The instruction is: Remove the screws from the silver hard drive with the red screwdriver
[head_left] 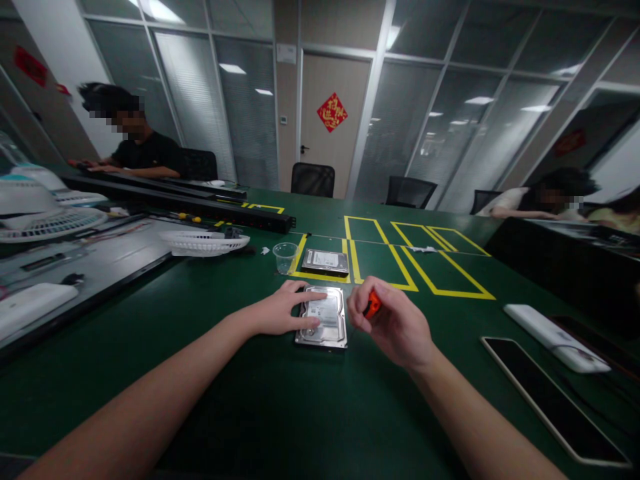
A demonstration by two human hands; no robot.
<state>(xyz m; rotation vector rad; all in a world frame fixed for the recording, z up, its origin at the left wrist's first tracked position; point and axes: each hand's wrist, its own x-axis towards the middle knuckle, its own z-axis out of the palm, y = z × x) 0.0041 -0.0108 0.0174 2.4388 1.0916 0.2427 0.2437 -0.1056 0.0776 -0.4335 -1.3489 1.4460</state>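
A silver hard drive (327,330) lies flat on the green table in front of me. My left hand (280,308) rests over its left side, thumb and index finger stretched apart across its top and the other fingers by its far left edge. Just right of the drive, my right hand (387,317) is closed around a screwdriver (373,305), of which only the orange and black handle shows; its shaft is hidden. Beyond them a second hard drive (325,261) lies within a yellow tape outline, next to a clear plastic cup (285,259).
White fan parts (205,241), a metal panel (115,257) and long black bars (200,200) fill the left side. To the right lie a phone (550,397) and a white power bank (555,337). A person (145,150) sits at far left; others sit at right behind a black box (565,273).
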